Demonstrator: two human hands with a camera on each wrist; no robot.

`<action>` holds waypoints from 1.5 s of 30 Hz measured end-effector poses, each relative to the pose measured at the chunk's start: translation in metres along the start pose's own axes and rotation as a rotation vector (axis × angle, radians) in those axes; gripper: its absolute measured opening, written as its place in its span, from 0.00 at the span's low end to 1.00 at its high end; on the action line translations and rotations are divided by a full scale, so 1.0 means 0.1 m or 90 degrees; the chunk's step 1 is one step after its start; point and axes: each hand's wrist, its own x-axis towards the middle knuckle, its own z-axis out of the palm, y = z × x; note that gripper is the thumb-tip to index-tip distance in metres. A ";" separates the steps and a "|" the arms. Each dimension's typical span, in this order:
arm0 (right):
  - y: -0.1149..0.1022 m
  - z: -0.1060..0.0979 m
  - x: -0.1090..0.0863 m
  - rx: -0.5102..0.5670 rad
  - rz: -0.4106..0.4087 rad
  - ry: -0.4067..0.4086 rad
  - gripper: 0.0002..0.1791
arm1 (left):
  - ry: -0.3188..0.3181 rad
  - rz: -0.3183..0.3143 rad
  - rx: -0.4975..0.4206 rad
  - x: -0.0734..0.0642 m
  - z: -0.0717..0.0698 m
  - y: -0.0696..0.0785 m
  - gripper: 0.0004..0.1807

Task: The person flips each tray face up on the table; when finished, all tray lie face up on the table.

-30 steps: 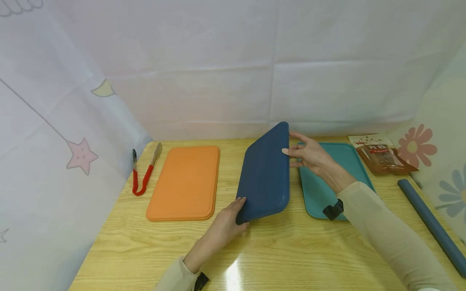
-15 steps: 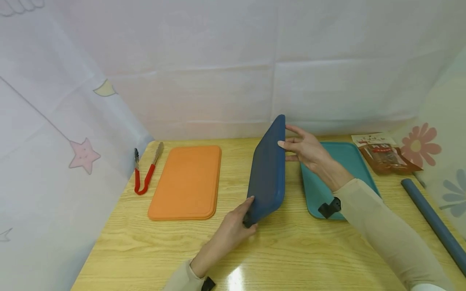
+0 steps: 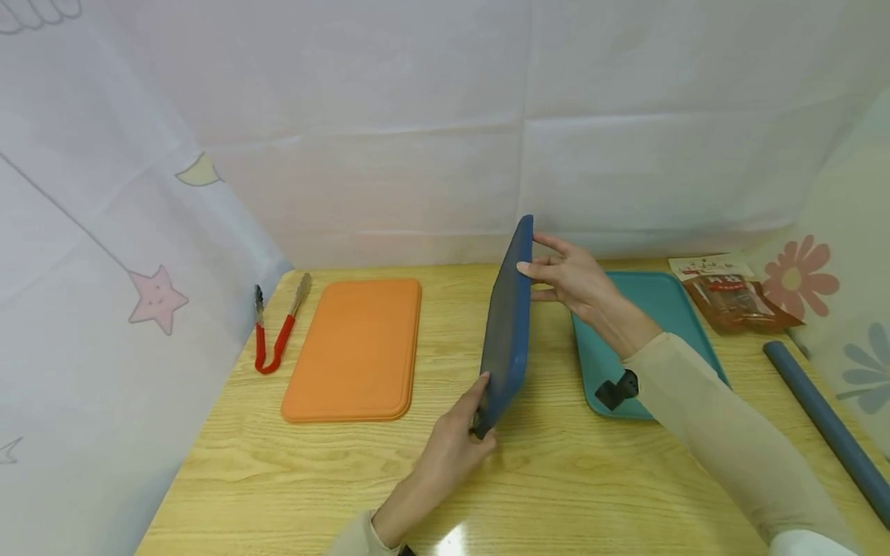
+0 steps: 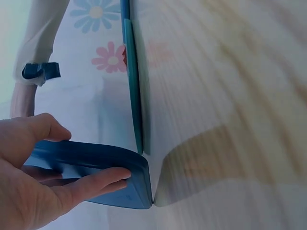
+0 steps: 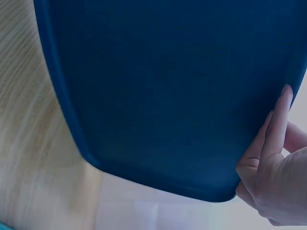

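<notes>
A dark blue tray (image 3: 506, 332) stands nearly on edge over the middle of the table, its face turned left in the head view. My left hand (image 3: 448, 448) grips its near end, with thumb and fingers on opposite sides in the left wrist view. My right hand (image 3: 577, 282) pinches the upper edge toward the far end, thumb on one side and fingers on the other. In the right wrist view the broad inner face of the tray (image 5: 168, 105) fills most of the picture. One lower corner meets the tabletop in the left wrist view.
An orange tray (image 3: 354, 347) lies flat at the left, beside red-handled tongs (image 3: 274, 340). A teal tray (image 3: 626, 378) lies under my right forearm. Farther right are a brown food packet (image 3: 737, 301) and a grey-blue roll (image 3: 827, 432). A cloth backdrop (image 3: 417, 154) borders the table.
The blue tray has turned from a leaning slant to almost upright, showing less of its face. My right hand has moved left and slightly away; my left hand has shifted slightly right.
</notes>
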 end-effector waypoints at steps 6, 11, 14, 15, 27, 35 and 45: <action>-0.07 0.12 0.02 -0.013 0.003 -0.003 0.42 | 0.022 -0.004 -0.041 0.00 0.02 0.08 0.44; -0.08 0.20 0.04 -0.015 0.002 -0.002 0.41 | 0.036 -0.005 -0.091 0.00 0.04 0.16 0.43; -0.08 0.24 0.06 -0.011 -0.004 -0.002 0.41 | 0.046 0.001 -0.105 0.00 0.04 0.20 0.44; -0.08 0.25 0.07 -0.011 -0.007 -0.002 0.41 | 0.048 0.004 -0.106 0.00 0.05 0.21 0.44; -0.06 0.37 0.09 -0.005 -0.014 -0.018 0.41 | 0.146 0.089 -0.101 0.04 -0.05 0.37 0.49; -0.04 0.37 0.08 -0.011 -0.013 -0.024 0.38 | 0.154 0.087 -0.081 0.03 -0.08 0.44 0.50; 0.59 -0.01 0.20 -0.090 0.065 0.003 0.32 | 0.142 0.039 -0.150 0.03 -0.11 0.47 0.53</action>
